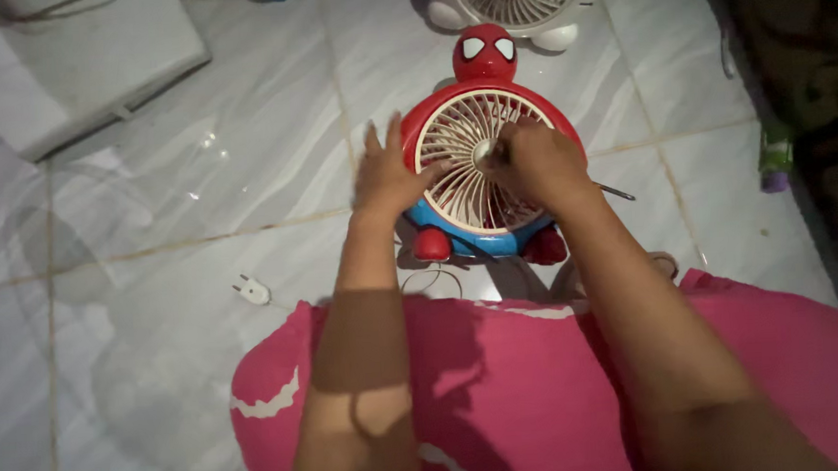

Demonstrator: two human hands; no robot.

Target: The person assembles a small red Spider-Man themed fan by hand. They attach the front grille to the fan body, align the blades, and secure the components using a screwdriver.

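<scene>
A small red and blue character fan (478, 180) lies on the pale tiled floor (196, 180), its cream front grille (463, 157) facing up and its masked round head (484, 52) pointing away from the person. The left hand (387, 175) rests flat on the fan's left rim, fingers spread and open, the thumb lying across the edge of the grille; it grips nothing. The right hand (539, 162) is curled over the right half of the grille with the fingers closed on a thin metal tool (617, 193), whose shaft sticks out past the hand to the right; the fingertips sit at the shiny hub (483, 153) in the grille's centre. What kind of tool it is cannot be told.

The fan's red feet (431, 244) lie just above the person's pink clothing (503, 384), leaving only a narrow strip of tile between. A second, white fan (512, 1) stands near the head, at the top edge. Open tile stretches to the left, broken by a white plug (252, 291) and, further off, a grey flat slab (75, 62) in the corner. To the right the tile ends at a dark band where a small green and purple object (774, 158) sits
</scene>
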